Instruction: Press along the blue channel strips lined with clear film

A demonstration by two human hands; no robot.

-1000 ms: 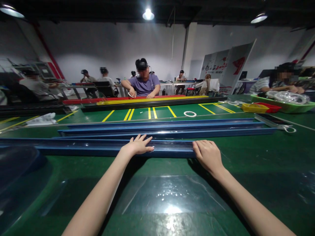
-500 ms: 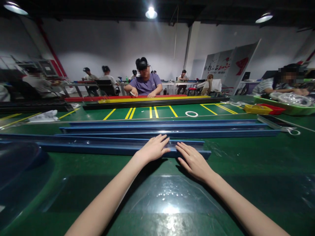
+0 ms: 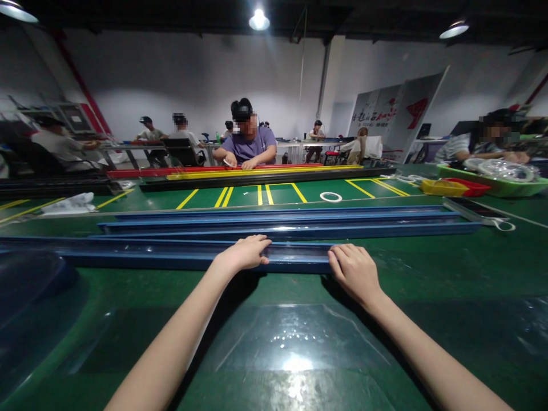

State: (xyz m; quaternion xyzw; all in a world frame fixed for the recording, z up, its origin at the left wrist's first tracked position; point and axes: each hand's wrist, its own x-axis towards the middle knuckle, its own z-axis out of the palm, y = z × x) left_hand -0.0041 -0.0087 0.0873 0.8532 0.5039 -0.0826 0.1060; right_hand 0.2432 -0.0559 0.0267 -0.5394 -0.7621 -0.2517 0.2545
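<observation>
Lamps [image 3: 259, 20] light the green table [image 3: 149, 285], where the near rail [image 3: 141, 258] lies crosswise. The left hand [image 3: 246, 253] rests on it, fingers slightly spread; the right hand [image 3: 354, 268] curls over its right end, whether pinching I cannot tell. One-sided pressure could swing its far stretch into the other rails [image 3: 363, 231]. Clear sheet [image 3: 295, 339] lies nearer; a co-worker [image 3: 257, 145] sits opposite

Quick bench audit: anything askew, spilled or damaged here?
No obvious spill or damage. The front blue channel sits farther left than the blue channels behind, ends unaligned; crumpled white material lies loose at left, looking stray.
</observation>
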